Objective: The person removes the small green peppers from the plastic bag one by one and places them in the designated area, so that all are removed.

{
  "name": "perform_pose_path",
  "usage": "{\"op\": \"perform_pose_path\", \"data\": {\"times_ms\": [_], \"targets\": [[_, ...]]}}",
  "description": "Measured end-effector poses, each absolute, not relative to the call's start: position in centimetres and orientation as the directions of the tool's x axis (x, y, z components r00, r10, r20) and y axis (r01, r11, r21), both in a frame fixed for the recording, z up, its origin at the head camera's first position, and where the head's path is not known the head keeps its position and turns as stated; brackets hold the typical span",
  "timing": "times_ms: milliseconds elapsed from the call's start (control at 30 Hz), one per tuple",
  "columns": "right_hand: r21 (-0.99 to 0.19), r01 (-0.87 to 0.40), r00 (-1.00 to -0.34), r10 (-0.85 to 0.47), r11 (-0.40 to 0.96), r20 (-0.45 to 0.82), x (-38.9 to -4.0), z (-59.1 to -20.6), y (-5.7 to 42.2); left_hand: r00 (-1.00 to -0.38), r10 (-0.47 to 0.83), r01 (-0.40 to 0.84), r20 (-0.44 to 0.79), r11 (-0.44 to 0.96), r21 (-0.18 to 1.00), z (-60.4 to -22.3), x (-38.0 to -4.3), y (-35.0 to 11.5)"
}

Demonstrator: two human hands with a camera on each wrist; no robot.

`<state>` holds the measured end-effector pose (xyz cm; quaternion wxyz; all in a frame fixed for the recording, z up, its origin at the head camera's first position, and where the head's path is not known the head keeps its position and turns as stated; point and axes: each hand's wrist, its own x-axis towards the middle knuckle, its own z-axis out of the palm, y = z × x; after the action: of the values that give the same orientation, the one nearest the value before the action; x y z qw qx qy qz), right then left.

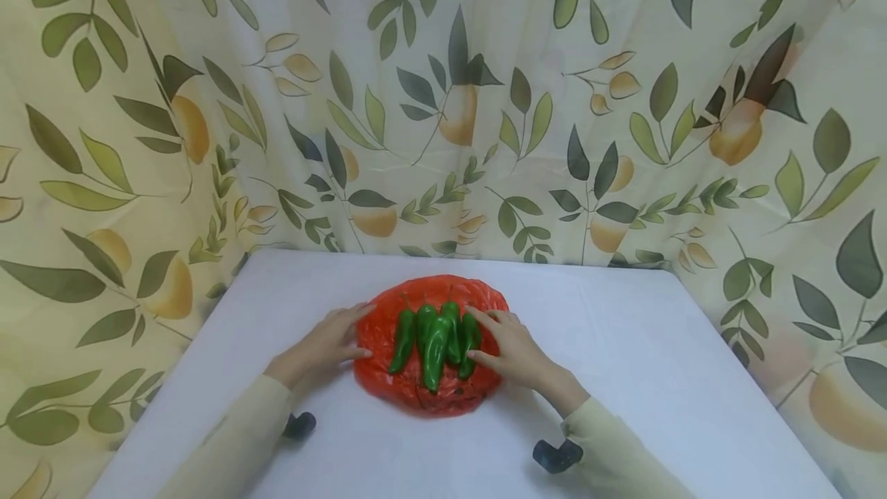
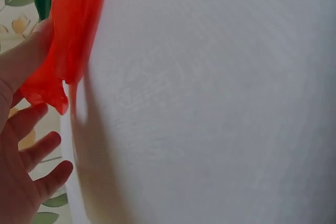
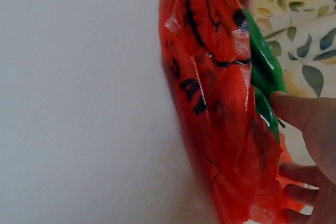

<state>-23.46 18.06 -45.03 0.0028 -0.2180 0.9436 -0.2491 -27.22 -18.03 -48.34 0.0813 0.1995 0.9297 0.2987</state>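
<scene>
- A red bag (image 1: 384, 329), topped by green peppers (image 1: 435, 345), is placed near the desk's (image 1: 624, 345) far edge.
- It is flanked by left hand (image 1: 333, 337) and right hand (image 1: 516, 349), fingers (image 2: 55, 177) spread.
- Beyond, a leaf-patterned curtain (image 1: 443, 145) is hung.

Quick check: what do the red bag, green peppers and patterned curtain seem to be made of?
The red bag looks like thin, shiny plastic film, with crinkles and bright glints. The green peppers look smooth and glossy; their highlights fit real vegetables or moulded plastic alike. The curtain seems matte fabric, judging by its soft folds.
</scene>
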Motion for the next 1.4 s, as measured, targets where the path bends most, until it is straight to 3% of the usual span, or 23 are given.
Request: {"op": "perform_pose_path", "data": {"times_ms": [300, 533, 1133, 1400], "targets": [[-0.447, -0.418, -0.901, -0.425, 0.791, 0.090, -23.9, -46.2, 18.0, -0.866, 0.500, 0.365, 0.004, 0.626, 0.689, -49.4, -28.0, -18.6], [-0.434, -0.412, -0.902, -0.427, 0.801, 0.068, -24.5, -46.4, 18.2, -0.872, 0.483, 0.270, -0.073, 0.602, 0.751, -49.3, -28.7, -18.8], [-0.394, -0.310, -0.941, -0.339, 0.865, -0.005, -25.5, -45.8, 16.6, -0.889, 0.421, 0.152, -0.183, 0.646, 0.748, -48.8, -29.8, -19.0], [-0.476, -0.261, -0.956, -0.295, 0.840, 0.002, -25.9, -46.2, 16.8, -0.883, 0.423, 0.133, -0.205, 0.644, 0.753, -49.2, -29.5, -19.3]]}}
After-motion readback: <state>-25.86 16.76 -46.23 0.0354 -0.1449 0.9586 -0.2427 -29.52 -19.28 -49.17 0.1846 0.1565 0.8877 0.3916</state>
